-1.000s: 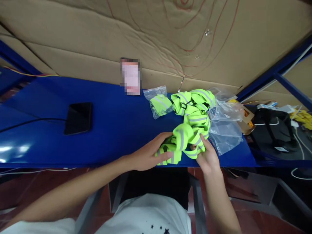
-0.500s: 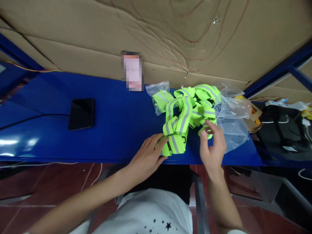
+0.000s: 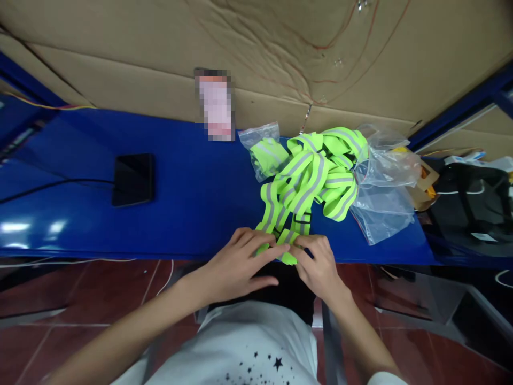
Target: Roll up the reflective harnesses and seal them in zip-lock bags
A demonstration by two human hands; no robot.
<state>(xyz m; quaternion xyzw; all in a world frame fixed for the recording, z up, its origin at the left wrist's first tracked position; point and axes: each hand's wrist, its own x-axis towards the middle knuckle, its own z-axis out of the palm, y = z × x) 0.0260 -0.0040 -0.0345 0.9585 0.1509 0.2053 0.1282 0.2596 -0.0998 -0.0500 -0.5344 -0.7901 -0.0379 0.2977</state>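
Note:
A tangle of neon-yellow reflective straps [image 3: 310, 179] with grey bands lies on the blue table [image 3: 192, 203], stretched from the back toward the front edge. My left hand [image 3: 240, 264] and my right hand [image 3: 318, 262] meet at the near end of the straps, at the table's front edge. Both have fingers pinched on the strap ends. A small clear bag [image 3: 265, 149] with a folded yellow strap inside lies just behind and left of the tangle.
Empty clear plastic bags [image 3: 385, 187] lie right of the straps. A black phone [image 3: 133, 179] with a cable lies at the left. A blurred card [image 3: 215, 104] leans on the cardboard wall [image 3: 256, 64]. A black bag [image 3: 473, 208] sits far right.
The straps have been drawn out toward the front edge. My right hand came down from the bundle's right side to join my left hand at the near strap ends.

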